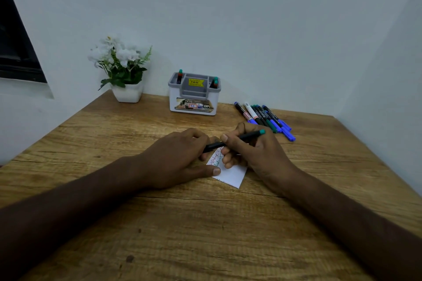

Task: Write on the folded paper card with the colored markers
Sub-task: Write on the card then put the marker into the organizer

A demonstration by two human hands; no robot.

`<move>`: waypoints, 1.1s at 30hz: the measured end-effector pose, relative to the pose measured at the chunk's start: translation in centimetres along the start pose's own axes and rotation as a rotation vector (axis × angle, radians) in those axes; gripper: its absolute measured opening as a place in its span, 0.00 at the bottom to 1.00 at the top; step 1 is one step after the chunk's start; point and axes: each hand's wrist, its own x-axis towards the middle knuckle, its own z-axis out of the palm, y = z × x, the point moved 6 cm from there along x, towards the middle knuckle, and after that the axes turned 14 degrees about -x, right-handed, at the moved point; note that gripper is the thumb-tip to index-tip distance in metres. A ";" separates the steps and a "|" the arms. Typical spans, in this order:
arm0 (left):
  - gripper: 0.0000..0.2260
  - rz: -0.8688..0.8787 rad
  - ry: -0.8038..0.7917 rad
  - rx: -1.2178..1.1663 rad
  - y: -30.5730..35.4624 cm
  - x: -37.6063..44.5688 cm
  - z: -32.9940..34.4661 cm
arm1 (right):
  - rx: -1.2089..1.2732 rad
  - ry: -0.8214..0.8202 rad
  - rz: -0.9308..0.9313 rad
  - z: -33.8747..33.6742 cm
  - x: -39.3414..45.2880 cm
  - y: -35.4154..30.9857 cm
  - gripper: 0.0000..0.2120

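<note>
Wooden table [205, 230] fills the lower frame, both forearms coming in from the bottom corners. At center, a white folded paper card [230, 174] lies flat, red and green writing on its upper left part. Left hand [180, 157] rests on the card's left edge, thumb flat on the lower corner, fingers curled at the marker's tip end; can't tell whether they grip it. Right hand [253, 150] pinches a black marker with a green end [237, 139], lying almost level across both hands. Above right, a bunch of loose markers [265, 120], blue and green caps, lies on the table. Upper center by the wall, grey-white pen holder [194, 96] with markers in it. Upper left, white flower pot [127, 92].
</note>
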 end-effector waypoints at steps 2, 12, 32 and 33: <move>0.24 0.004 0.012 -0.015 -0.1 -0.1 0.0 | -0.008 0.003 0.004 0.0 0.0 0.0 0.04; 0.30 0.056 0.057 -0.262 -1.7 0.7 -0.4 | 0.062 0.348 -0.103 -3.5 1.1 -1.3 0.09; 0.26 0.133 0.003 -0.247 -1.5 0.7 -0.1 | -1.119 0.151 -0.212 4.6 22.7 -10.2 0.14; 0.26 0.135 0.004 -0.243 -1.5 0.7 -0.1 | -1.126 0.128 -0.194 4.8 22.6 -10.0 0.15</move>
